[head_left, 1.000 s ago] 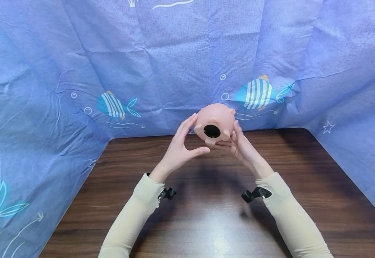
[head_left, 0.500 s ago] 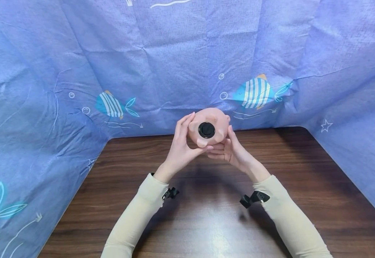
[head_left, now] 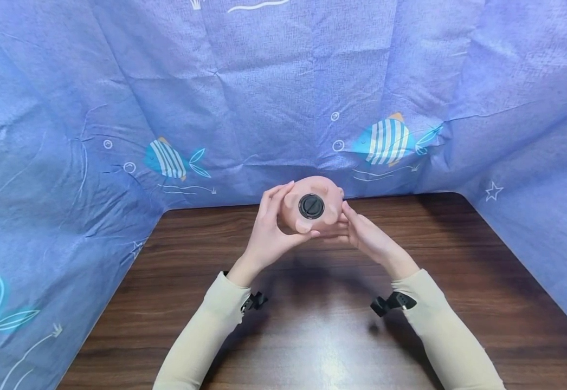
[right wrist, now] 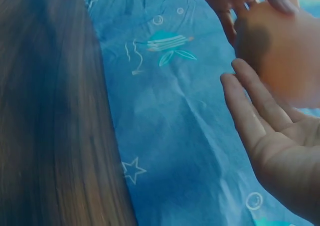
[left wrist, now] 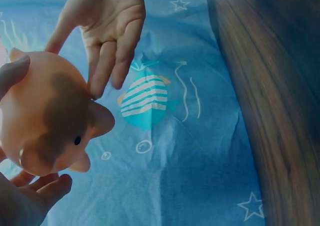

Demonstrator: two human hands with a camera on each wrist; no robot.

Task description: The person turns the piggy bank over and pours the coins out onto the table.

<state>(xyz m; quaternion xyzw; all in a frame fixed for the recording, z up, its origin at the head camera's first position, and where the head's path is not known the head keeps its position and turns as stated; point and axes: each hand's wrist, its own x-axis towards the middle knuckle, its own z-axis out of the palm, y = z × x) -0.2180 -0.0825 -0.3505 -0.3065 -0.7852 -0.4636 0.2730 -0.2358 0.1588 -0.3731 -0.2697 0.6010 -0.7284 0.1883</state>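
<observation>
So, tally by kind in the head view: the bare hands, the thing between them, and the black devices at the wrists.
Hands (bare left hand, bare right hand): 2
Pink, round pig-shaped figure: 1
Black wrist-strapped devices: 2
Total: 5

Pig [right wrist: 292, 60] blurry + cropped, R-wrist cam, L hand [left wrist: 25, 202] pt. cropped, L-wrist cam

Dark brown wood-grain table [head_left: 313, 325], far corners rounded; glare [head_left: 331, 365] near front, shadows [head_left: 313, 271] mid-surface.
</observation>
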